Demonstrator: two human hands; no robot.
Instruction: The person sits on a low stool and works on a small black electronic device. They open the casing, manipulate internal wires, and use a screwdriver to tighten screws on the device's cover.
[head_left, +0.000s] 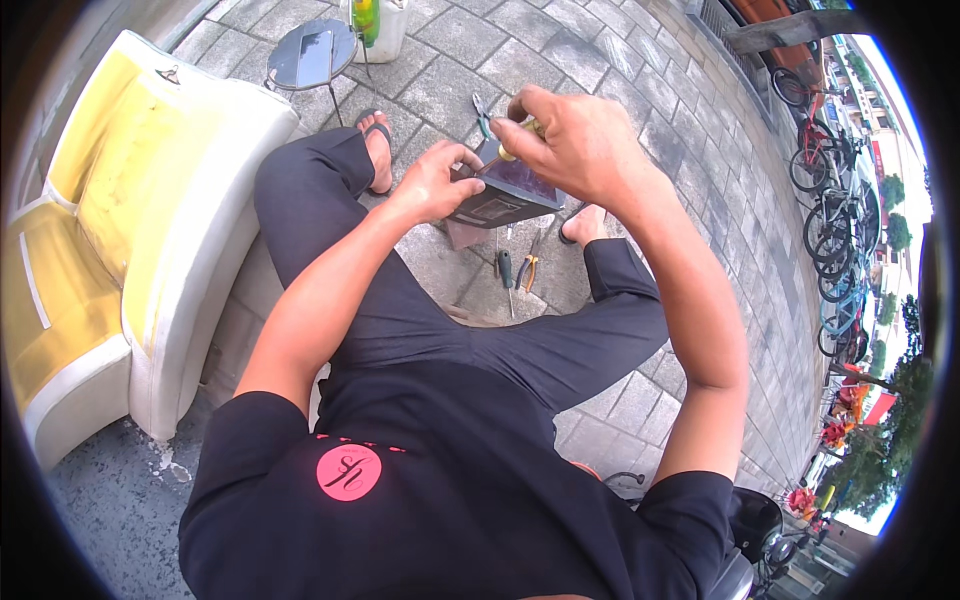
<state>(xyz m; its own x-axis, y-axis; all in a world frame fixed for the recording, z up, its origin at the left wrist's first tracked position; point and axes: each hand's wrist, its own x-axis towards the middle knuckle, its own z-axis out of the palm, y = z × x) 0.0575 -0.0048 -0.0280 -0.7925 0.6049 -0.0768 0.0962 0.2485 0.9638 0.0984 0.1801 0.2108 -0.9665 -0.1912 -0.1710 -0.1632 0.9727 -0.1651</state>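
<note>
A dark rectangular box [510, 201] is between my hands, above the paving between my feet. My left hand [437, 185] grips its left end, fingers curled near the top edge. My right hand [575, 145] is closed on a yellow-handled screwdriver [506, 151], its shaft angled down-left toward that edge beside my left fingers; whether the tip touches is unclear. Behind the box lie green-handled pliers [483, 125]. Below it on the ground are a green-handled screwdriver [505, 264] and yellow-handled pliers [525, 273]. What the box rests on is mostly hidden.
A yellow and white padded seat [160, 230] stands at my left. A small round dark table [293, 60] holding a phone [315, 55] is at back left, beside a white container [390, 35] with a green bottle [365, 22]. Bicycles [830, 230] line the right side.
</note>
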